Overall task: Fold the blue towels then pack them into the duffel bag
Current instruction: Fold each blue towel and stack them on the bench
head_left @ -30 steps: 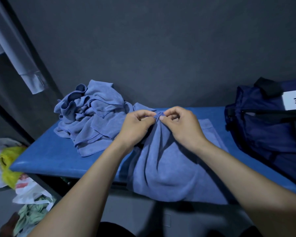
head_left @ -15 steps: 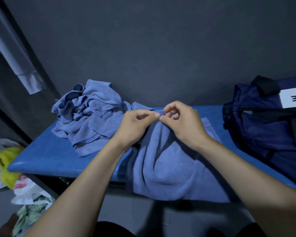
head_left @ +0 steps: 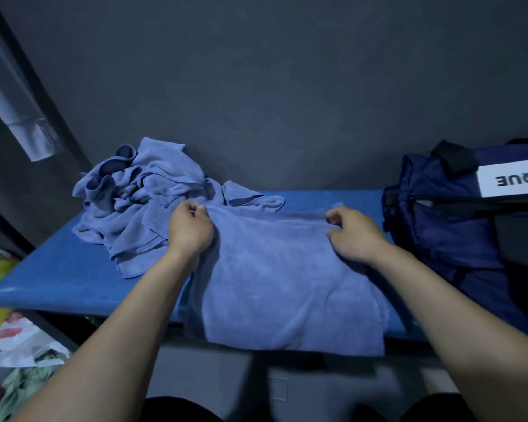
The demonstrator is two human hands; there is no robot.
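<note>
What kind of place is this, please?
Probably a small room at home: a blue padded bench against a dark wall, plastic bags on the floor, a hanging garment.

Only readable thing here is on the navy duffel bag at the right: a white label with dark block letters, upside down from this angle. I can make out "QUE", and the rest runs off the edge of the shot.
</note>
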